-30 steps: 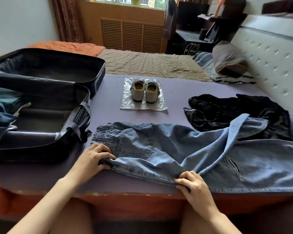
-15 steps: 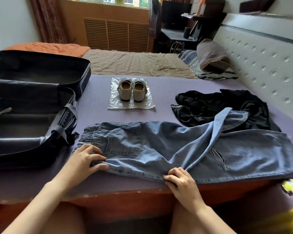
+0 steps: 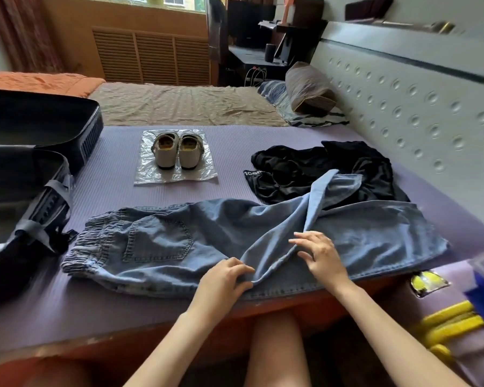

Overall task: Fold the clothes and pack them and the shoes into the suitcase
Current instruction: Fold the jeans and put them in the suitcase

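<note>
Purple bed mat [image 3: 235, 152]: your left hand [image 3: 224, 277] has shifted from waistband to pinch the jeans [image 3: 213, 236] mid-leg; right hand [image 3: 320, 255], released, hovers spread. Folding barely begun.

suitcase [image 3: 39, 169] cut off at left edge — black garment [image 3: 333, 169] partly hidden under jeans [image 3: 235, 241].

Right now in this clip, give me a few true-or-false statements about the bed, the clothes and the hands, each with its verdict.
1. The shoes stand on a clear plastic sheet. True.
2. The jeans are already in the suitcase. False: they lie spread on the bed.
3. Both the left hand and right hand touch the jeans. True.
4. The black garment is neatly folded. False: it lies crumpled.
5. The suitcase is zipped shut. False: it lies open.
</note>
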The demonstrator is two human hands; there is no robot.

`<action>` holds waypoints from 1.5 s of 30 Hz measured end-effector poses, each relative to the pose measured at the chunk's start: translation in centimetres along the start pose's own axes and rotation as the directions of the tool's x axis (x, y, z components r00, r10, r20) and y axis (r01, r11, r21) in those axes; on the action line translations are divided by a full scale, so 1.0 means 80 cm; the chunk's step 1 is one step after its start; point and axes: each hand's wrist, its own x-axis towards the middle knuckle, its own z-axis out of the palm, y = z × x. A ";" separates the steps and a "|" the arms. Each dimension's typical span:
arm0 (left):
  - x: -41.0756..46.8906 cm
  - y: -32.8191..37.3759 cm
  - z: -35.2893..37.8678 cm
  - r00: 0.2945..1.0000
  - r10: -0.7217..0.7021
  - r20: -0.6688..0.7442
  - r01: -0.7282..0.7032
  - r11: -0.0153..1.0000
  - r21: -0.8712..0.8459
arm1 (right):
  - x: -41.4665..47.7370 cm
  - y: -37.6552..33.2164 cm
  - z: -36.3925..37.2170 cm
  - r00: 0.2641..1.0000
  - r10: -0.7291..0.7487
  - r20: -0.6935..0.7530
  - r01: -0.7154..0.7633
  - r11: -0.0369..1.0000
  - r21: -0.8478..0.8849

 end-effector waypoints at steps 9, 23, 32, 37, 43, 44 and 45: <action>0.011 0.022 0.026 0.989 -0.138 -0.054 0.142 0.986 0.085 | 0.034 0.032 -0.042 0.989 -0.146 -0.032 0.139 0.975 -0.172; -0.019 0.016 0.047 0.991 0.107 -0.086 -0.091 0.981 0.171 | -0.106 0.047 -0.020 0.958 -0.142 -0.251 0.093 0.976 -0.196; -0.021 0.001 0.061 0.996 0.074 -0.050 -0.063 0.978 0.197 | -0.113 0.054 -0.001 0.984 -0.063 -0.167 0.038 0.989 -0.146; -0.012 0.007 0.060 0.998 0.052 -0.031 -0.042 0.964 0.261 | -0.123 0.047 0.000 0.983 0.036 -0.182 -0.039 0.999 -0.014; 0.026 0.025 0.074 0.989 0.122 -0.087 -0.102 0.972 0.211 | -0.071 0.042 -0.037 0.903 0.261 -0.342 -0.207 0.961 0.185; 0.034 0.028 0.079 0.987 0.144 -0.075 -0.125 0.969 0.212 | -0.058 0.047 -0.042 0.884 0.305 -0.353 -0.257 0.950 0.178; 0.041 0.031 0.085 0.983 0.167 -0.072 -0.147 0.963 0.224 | -0.045 0.053 -0.047 0.866 0.352 -0.355 -0.310 0.935 0.171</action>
